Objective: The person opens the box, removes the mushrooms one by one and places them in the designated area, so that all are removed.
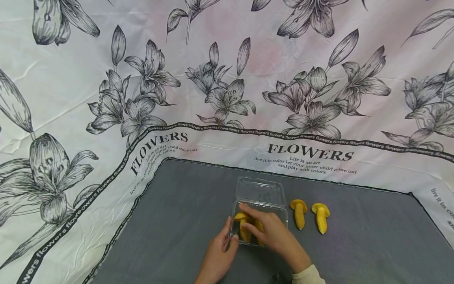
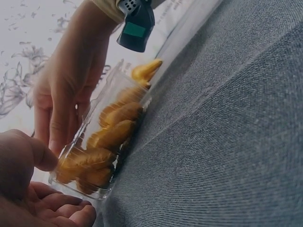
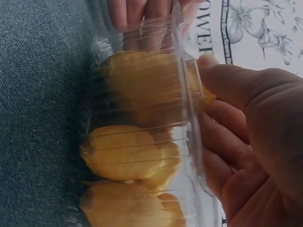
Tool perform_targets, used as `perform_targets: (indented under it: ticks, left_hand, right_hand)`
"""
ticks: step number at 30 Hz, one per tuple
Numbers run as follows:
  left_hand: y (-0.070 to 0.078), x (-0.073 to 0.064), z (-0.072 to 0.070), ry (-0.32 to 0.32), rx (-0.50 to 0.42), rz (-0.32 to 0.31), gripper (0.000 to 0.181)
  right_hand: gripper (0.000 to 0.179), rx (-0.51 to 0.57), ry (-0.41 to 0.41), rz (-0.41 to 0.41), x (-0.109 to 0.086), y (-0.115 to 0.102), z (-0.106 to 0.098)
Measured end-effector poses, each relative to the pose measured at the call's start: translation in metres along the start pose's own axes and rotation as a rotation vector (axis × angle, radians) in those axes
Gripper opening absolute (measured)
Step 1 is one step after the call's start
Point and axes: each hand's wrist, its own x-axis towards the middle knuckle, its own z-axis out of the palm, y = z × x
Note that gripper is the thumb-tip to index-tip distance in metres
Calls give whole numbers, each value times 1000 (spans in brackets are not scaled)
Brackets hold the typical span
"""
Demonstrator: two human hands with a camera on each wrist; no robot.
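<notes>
A clear plastic box (image 1: 285, 215) with its hinged lid (image 1: 260, 192) laid back sits on the grey cloth. Inside lie several yellow mushrooms (image 2: 113, 135), seen through the ribbed wall in both wrist views. My left hand (image 1: 217, 252) holds the box at its near left corner, thumb at the front and fingers along the side. Reaching in over the rim, my right hand (image 1: 274, 232) pinches a yellow mushroom (image 1: 244, 233) at the left side of the box, its cap away from me. The palm hides part of another mushroom.
To the right of the box, two more yellow mushrooms (image 1: 299, 213) lie side by side, caps away from me. The grey cloth (image 1: 372, 232) ends at a white flower-printed sheet (image 1: 227, 144) rising behind. A dark device (image 2: 135, 33) sits on the right wrist.
</notes>
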Motion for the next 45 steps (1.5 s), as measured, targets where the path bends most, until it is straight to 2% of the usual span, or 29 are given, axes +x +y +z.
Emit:
perform_targets:
  ticks: [9,17,25,35,45]
  left_hand:
    - [1,-4,1,18,-2,38,68]
    - [0,-5,1,24,-12,16,67]
    - [0,-5,2,24,-13,27,67]
    - [1,-6,3,36,14,43,67]
    - [0,-5,3,30,18,49,68]
  right_hand:
    - [50,0,-23,39,1,1,3]
    - [45,-14,-16,55,2,0,4]
    - [39,-13,16,77,2,0,6]
    - [32,9,65,59,1,0,9]
    - [34,13,116,35,-1,1,7]
